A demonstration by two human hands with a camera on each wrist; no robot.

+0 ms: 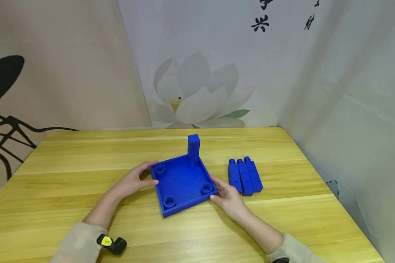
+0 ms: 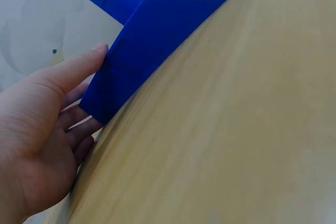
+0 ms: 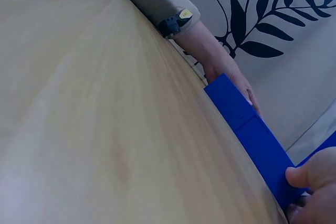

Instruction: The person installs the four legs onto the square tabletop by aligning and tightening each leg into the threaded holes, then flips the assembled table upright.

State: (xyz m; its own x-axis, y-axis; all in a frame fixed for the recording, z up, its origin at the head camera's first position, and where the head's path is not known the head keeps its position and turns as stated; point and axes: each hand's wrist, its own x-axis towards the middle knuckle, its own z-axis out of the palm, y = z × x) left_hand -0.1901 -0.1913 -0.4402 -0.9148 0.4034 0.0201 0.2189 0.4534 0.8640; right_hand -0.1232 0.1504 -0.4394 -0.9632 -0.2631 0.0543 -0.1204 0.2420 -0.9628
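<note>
Head view: one square blue tray, set askew near the middle of the wooden desk. One upright post, blue, standing at the tray's far corner. Three round sockets, vacant: left socket, near socket, right socket. Three loose posts, blue, lying side by side right of the tray, knobbed ends pointing away from me.

My left grip: closed about the tray's left corner, thumb at the rim, fingers round the outside. My right grip: closed about the right corner, thumb on the near wall, fingers behind. Whether the underside sits flat or slightly raised, I cannot quite tell.

Handling: the step in hand seems to be steadying or turning the tray; best done with even pressure at both corners, base level, thumbs clear of the sockets.

Room: the desk's far edge lies beyond the upright post, printed curtain behind; bare wood leftward and toward me offers more travel. Rightward is tighter, the loose posts lying just beside my right grip.
</note>
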